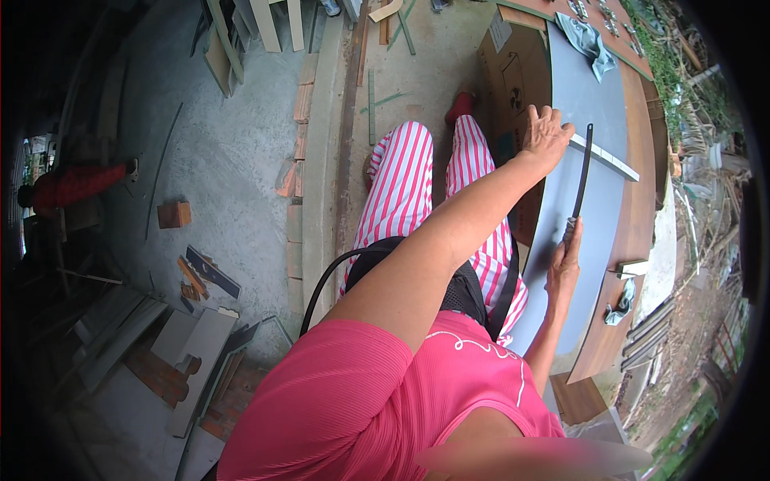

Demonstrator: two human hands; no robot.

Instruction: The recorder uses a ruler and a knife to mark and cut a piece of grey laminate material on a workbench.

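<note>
My left hand is closed on the near-left end of a narrow whitish strip that lies across a grey-blue sheet-covered board. The strip's other end reaches over the brown wood at the board's far side. In my right hand is a thin, dark hacksaw blade with a hole near its tip and a wrapped grip. The blade points away from me and passes close by the strip or across it; whether they touch, I cannot tell.
A cardboard box stands beneath the board's left side. Grey-blue cloths and a small pale block lie on the work surface. Bricks and planks are scattered on the floor at left, where another person in red is.
</note>
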